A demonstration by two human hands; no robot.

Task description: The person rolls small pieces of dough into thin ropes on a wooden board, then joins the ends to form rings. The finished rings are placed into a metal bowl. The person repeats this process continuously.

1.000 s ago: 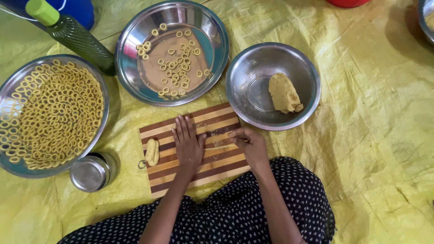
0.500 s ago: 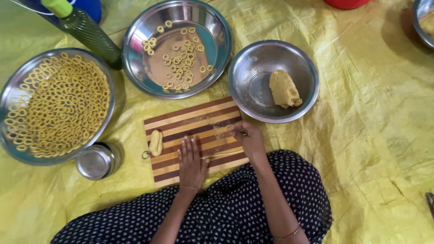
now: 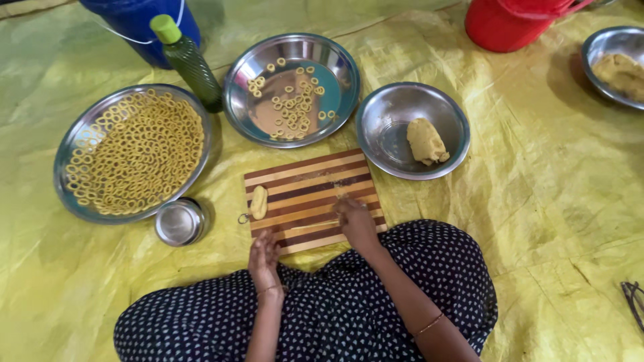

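Note:
A striped wooden cutting board [image 3: 302,181] lies on the yellow sheet in front of my lap. My right hand [image 3: 353,220] rests on its near right part, fingers curled on the end of a thin rolled dough strand [image 3: 314,225]. At the board's near left edge is my left hand [image 3: 263,255], fingers apart and holding nothing. A small dough piece [image 3: 259,201] sits on the board's left end.
A steel bowl [image 3: 389,127] holds a dough lump [image 3: 426,141]. Dough rings fill a large steel plate [image 3: 80,134]; a second plate [image 3: 335,74] holds a few. Nearby are a small steel cup [image 3: 178,222], green bottle [image 3: 189,64], blue bucket [image 3: 137,23], red bucket [image 3: 513,23] and another bowl [image 3: 594,47].
My left hand has drawn back from the middle of the board to its near edge. My right hand has stayed on the board. The view has shifted and shows more of the sheet.

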